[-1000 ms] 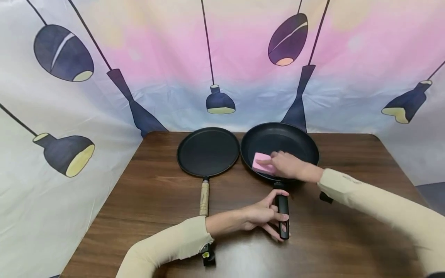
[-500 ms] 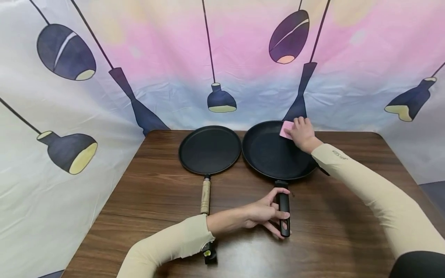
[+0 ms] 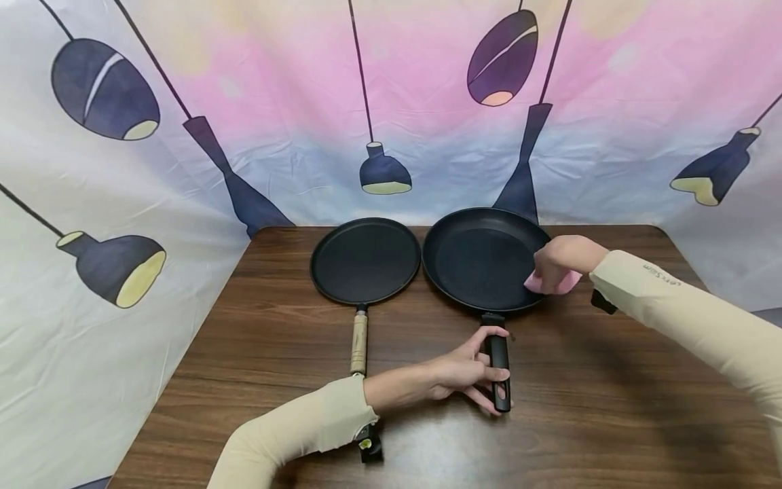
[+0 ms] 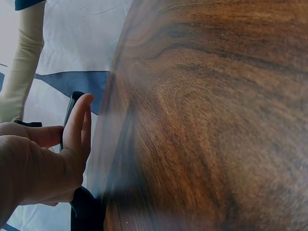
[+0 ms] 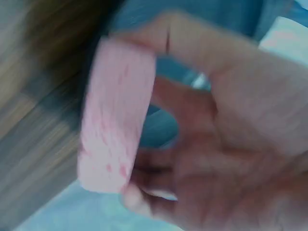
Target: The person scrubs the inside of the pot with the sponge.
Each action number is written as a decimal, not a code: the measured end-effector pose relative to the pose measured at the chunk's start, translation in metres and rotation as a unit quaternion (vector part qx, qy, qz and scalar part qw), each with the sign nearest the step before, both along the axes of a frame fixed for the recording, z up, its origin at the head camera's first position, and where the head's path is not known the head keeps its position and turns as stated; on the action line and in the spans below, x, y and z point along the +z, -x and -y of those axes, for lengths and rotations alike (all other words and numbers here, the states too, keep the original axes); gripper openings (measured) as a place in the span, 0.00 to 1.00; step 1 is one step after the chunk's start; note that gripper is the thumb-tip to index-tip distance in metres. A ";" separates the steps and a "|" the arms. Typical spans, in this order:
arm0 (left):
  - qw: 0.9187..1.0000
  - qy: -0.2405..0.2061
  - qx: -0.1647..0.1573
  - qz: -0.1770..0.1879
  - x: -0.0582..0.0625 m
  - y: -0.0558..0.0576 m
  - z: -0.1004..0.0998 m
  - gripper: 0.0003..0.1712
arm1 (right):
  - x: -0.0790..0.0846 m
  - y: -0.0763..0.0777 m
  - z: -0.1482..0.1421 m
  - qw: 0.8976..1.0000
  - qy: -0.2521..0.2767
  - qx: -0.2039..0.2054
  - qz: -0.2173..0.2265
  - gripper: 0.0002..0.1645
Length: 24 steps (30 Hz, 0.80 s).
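Observation:
A deep black frying pan (image 3: 482,268) stands on the wooden table, its black handle (image 3: 499,367) toward the person. My left hand (image 3: 461,372) grips that handle between thumb and fingers; the left wrist view shows the same hand (image 4: 53,154) beside the dark handle. Against the pan's right rim, my right hand (image 3: 565,258) holds a pink sponge (image 3: 552,282). Close up in the right wrist view, fingers and thumb pinch the sponge (image 5: 115,115), whose porous side faces the camera. Fingers hide part of it in the head view.
A flat black griddle pan (image 3: 365,261) with a wooden handle (image 3: 359,343) lies just left of the frying pan, nearly touching it. The brown table (image 3: 263,339) ends at the back against a hanging cloth (image 3: 293,102) printed with lamps.
My right hand has swept the sponge from the pan's front left to its far side, then round to the right rim. The left hand keeps its hold on the handle.

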State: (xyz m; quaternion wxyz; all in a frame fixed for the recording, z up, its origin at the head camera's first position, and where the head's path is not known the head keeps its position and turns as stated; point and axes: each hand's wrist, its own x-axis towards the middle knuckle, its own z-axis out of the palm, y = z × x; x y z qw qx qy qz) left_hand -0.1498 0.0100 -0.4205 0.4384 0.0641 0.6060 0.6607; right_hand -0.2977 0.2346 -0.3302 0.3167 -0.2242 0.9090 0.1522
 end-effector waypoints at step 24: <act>1.000 0.012 -0.006 0.012 0.000 0.004 -0.001 0.34 | -0.055 0.082 0.083 0.840 0.449 -0.196 0.232 0.39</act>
